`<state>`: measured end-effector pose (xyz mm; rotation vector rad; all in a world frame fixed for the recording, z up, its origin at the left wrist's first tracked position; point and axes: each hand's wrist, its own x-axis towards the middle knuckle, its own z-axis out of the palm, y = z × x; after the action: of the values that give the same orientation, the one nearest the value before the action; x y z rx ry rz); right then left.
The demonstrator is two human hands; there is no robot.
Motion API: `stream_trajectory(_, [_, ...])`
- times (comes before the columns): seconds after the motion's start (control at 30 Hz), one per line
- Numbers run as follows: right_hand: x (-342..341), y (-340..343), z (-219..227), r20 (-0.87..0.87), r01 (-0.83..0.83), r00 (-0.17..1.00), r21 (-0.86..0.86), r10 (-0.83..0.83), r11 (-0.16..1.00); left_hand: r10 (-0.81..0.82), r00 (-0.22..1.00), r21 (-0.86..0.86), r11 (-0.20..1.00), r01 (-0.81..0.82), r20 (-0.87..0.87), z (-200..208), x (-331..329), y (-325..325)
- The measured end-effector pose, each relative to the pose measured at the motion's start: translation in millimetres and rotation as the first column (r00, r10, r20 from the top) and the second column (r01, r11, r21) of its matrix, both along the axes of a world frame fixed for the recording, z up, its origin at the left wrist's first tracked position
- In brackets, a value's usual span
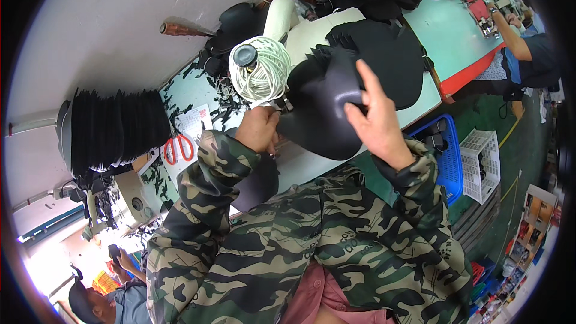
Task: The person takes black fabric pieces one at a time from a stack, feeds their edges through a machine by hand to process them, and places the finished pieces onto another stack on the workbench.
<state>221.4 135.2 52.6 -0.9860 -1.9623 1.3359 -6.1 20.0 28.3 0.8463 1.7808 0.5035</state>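
The curved black panel of smooth leather-like material is up off the pale worktable, held between both hands. Looks like mid-way work to me: a big fan of finished-looking black pieces sits far left, more dark ones lie beyond. Right hand grips its right edge, fingers clamped over it. Left hand pinches the near-left edge, by the white cord spool.

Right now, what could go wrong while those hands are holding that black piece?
The right hand presses the black curved piece and the left hand pinches its edge; a slip could drop it. The white cord spool sits right beside the left hand, so a bump might tip it. The orange-handled scissors lie near the left sleeve and might get knocked.
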Motion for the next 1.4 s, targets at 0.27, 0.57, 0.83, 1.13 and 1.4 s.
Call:
stream_trajectory(0.27, [-2,19,0,-0.069,0.080,0.995,0.029,-0.078,0.996,0.171,0.976,0.064,0.982,-0.180,0.134,-9,8,-2])
stream_trajectory(0.57, [57,43,76,-0.134,0.339,0.938,0.539,-0.319,0.771,-0.602,0.286,-0.250,0.650,0.717,-0.746,-49,-57,-151])
stream_trajectory(0.83, [27,-15,-9,0.047,-0.223,0.974,0.383,0.223,0.896,-0.511,0.312,-0.139,0.665,0.734,-0.801,-60,-63,-152])
stream_trajectory(1.13, [1,-26,-45,-0.144,-0.806,0.585,-0.209,0.798,0.553,-0.566,0.757,0.186,0.747,0.639,-0.327,60,-4,-45])
stream_trajectory(1.4, [-42,-100,-43,-0.225,-0.472,0.879,-0.274,0.422,0.838,-0.044,0.895,-0.085,0.992,0.091,0.444,11,-59,-33])
